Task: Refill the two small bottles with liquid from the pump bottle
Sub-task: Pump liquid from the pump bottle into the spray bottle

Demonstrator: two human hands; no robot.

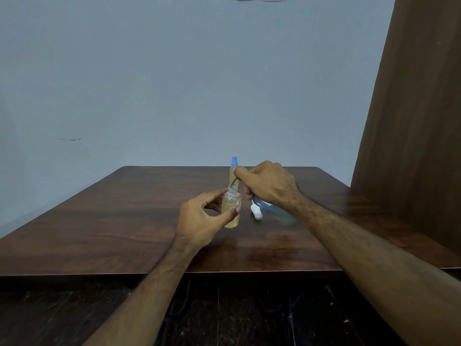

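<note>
Your left hand point(203, 217) pinches the uncapped small bottle point(232, 208) upright on the bench point(124, 221); beside that grip, your right hand point(268, 183) clasps the tilted pump bottle point(270, 208). Filling looks underway: next, align spout over neck.

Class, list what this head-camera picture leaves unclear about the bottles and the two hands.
- Pump bottle: mostly hidden under the right hand; its fill level cannot be seen.
- Nozzle tip: too small to tell if it enters the open small bottle.
- Blue-capped bottle: lower part hidden behind that bottle.
- White cap: blurred.
</note>
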